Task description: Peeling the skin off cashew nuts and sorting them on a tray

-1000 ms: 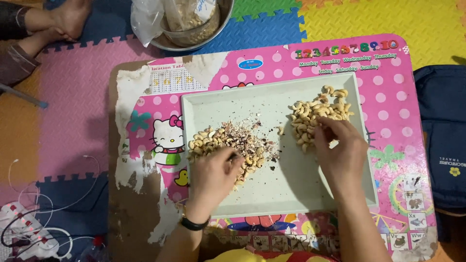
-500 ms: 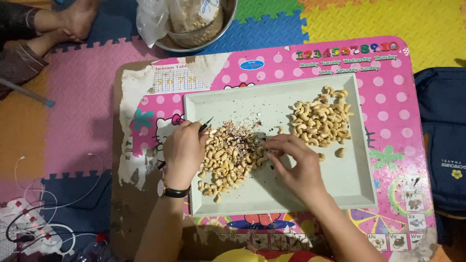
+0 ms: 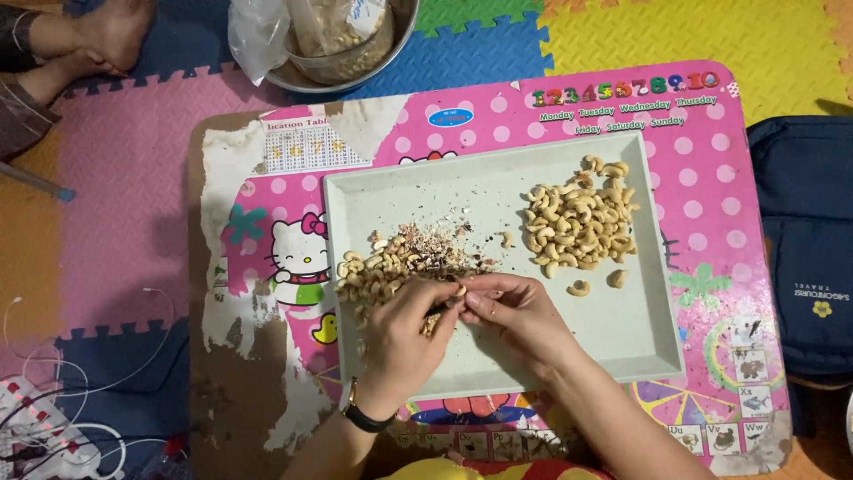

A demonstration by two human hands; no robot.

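A pale green tray [image 3: 498, 169] lies on a pink children's table [image 3: 711, 204]. A pile of cashews mixed with brown husk flakes [image 3: 391, 262] sits at its left, and a cleaner cashew pile [image 3: 577, 222] at its right. My two hands meet over the tray's middle. My left hand [image 3: 400, 338], with a watch on the wrist, is closed around a thin dark tool that barely shows. My right hand [image 3: 515, 316] pinches a single cashew [image 3: 459, 289] against the left fingertips. Two loose cashews [image 3: 579, 287] lie just right of my hands.
A metal bowl [image 3: 293, 76] holding a plastic bag of nuts [image 3: 342, 27] stands beyond the table on foam floor mats. Another person's bare feet [image 3: 98, 36] rest at the top left. A dark blue bag [image 3: 804, 249] lies to the right, and white cables [image 3: 53, 427] at the bottom left.
My right hand came from the right pile to the husk pile, took a cashew and drew toward me. My left hand swung out to the tray's left edge, then back to meet it.
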